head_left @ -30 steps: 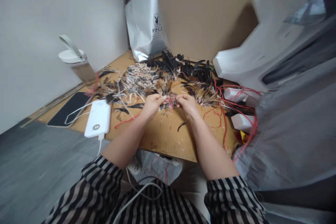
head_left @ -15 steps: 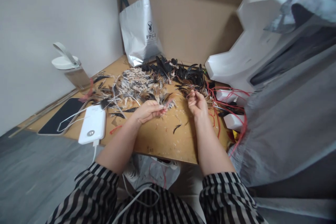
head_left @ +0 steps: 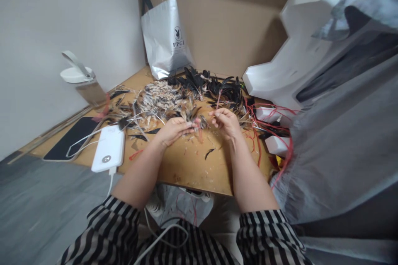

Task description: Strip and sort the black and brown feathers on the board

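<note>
My left hand (head_left: 176,131) is closed in a pinch at the near edge of the feather pile. Between its fingertips is a pinkish-red string (head_left: 197,124), blurred, with a loose end hanging down; whether a feather is pinched with it is unclear. My right hand (head_left: 228,125) is closed too, a short gap to the right, with a thin reddish strip (head_left: 219,98) rising from its thumb and fingertips. Behind both hands lie pale and brown feathers (head_left: 161,97) and a row of black feathers (head_left: 194,78). A small dark feather (head_left: 209,153) lies on the table nearer me.
A white power bank (head_left: 108,149) with cables and a dark phone (head_left: 73,137) lie left on the table (head_left: 192,169), near a lidded cup (head_left: 90,89). A silver bag (head_left: 166,37) stands behind. Red strings (head_left: 258,145) tangle around white blocks (head_left: 276,145) at right, beside grey cloth (head_left: 338,145).
My right hand has moved left, closer to my left hand, and turned so the reddish strip points up. My left hand stays almost in place, its string now hanging lower.
</note>
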`<state>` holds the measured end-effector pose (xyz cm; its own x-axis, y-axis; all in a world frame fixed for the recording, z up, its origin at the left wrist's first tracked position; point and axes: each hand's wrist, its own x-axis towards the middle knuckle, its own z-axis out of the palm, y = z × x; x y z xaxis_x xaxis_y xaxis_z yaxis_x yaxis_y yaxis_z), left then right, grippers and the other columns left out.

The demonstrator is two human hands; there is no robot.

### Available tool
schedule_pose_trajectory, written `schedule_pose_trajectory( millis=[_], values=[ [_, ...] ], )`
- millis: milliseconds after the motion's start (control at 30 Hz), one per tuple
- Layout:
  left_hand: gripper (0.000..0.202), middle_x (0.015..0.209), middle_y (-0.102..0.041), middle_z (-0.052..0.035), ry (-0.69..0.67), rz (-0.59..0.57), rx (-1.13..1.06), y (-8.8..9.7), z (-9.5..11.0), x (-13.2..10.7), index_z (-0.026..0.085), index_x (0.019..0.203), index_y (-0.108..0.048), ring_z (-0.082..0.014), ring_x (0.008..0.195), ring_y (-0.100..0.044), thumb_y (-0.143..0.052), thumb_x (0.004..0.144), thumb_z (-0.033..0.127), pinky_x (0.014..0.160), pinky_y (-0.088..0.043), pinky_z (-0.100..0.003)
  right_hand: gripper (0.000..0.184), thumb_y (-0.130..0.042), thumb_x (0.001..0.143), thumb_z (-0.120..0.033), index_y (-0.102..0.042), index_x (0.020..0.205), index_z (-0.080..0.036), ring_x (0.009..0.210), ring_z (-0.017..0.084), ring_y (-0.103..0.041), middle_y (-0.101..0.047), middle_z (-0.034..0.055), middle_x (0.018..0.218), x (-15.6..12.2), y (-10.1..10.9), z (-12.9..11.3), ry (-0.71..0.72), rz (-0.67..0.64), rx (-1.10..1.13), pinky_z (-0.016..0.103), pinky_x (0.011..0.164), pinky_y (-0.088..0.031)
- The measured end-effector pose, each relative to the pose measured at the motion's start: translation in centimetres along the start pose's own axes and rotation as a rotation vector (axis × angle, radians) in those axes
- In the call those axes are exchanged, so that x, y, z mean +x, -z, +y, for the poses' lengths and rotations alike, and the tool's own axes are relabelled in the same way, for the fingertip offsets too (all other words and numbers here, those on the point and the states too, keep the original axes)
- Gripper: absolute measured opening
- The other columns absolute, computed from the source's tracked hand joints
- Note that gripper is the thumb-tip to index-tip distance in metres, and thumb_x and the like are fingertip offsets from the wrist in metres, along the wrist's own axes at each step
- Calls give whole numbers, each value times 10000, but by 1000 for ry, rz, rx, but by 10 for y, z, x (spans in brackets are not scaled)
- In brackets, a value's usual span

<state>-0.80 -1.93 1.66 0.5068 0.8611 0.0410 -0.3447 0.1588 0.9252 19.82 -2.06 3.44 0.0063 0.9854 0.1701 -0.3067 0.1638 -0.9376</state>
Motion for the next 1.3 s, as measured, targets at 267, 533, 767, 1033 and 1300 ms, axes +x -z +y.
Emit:
schedule_pose_trajectory(
  millis=[267,533,767,1033,1300],
  values=[
    [213,735,-668,-92,83,-73,-156,4,1,-2,102,747,-668,-128,599,-605,-719,637,277,606,-470,-255,268,-705,616,-349,-535,700,-160,480,72,-553,-671,29,732,-6,-14,7,-86,-149,-96,158,385,-364],
    [227,684,-650,-74,73,67,-37,1,-3,3,92,740,-667,-102,587,-583,-728,627,279,527,-427,-187,266,-724,580,-293,-524,690,-157,447,60,-524,-652,7,656,-5,-16,11,-143,-134,-39,151,388,-355],
    [251,835,-669,-118,117,-136,-179,-1,-2,-2,100,786,-659,-172,727,-639,-705,659,312,614,-473,-249,274,-707,571,-238,-589,810,-170,429,44,-458,-618,-26,634,-1,-10,13,-174,-86,70,158,384,-315],
    [256,845,-681,-109,-64,192,-9,-7,-7,9,98,764,-652,-153,776,-637,-708,648,319,743,-465,-264,220,-697,552,-202,-634,754,-145,431,43,-436,-595,-17,597,0,-13,16,-215,-62,67,160,377,-293],
    [101,742,-649,-25,7,56,-360,5,5,-2,163,753,-597,-92,587,-592,-653,710,237,510,-453,-184,260,-739,538,-241,-658,763,-138,428,35,-458,-618,-5,602,-4,-16,21,-283,-128,52,153,395,-310]
  ],
)
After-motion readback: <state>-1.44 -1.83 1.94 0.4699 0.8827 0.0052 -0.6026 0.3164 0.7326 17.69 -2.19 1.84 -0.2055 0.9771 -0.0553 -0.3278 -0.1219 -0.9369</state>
